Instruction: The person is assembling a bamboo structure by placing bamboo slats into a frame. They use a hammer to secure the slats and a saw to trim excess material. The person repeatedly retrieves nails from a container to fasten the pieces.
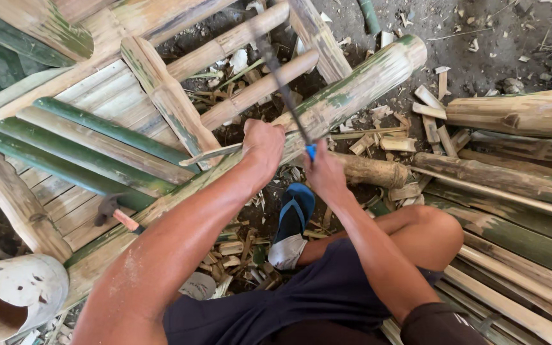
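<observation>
My left hand clamps a long bamboo pole lying across a bamboo frame; my right hand grips the blue-handled hacksaw, blade on the pole.

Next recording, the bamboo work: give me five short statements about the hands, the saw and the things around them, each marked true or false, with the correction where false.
1. The right hand grips the blue handle of a saw. True.
2. The left hand rests on the thick bamboo pole next to the saw blade. True.
3. The hammer is held in the left hand. False: it lies on the bamboo slats, apart from both hands.
4. The person's foot wears a red boot. False: it wears a blue sandal.
5. Bamboo chips litter the ground under the pole. True.
</observation>
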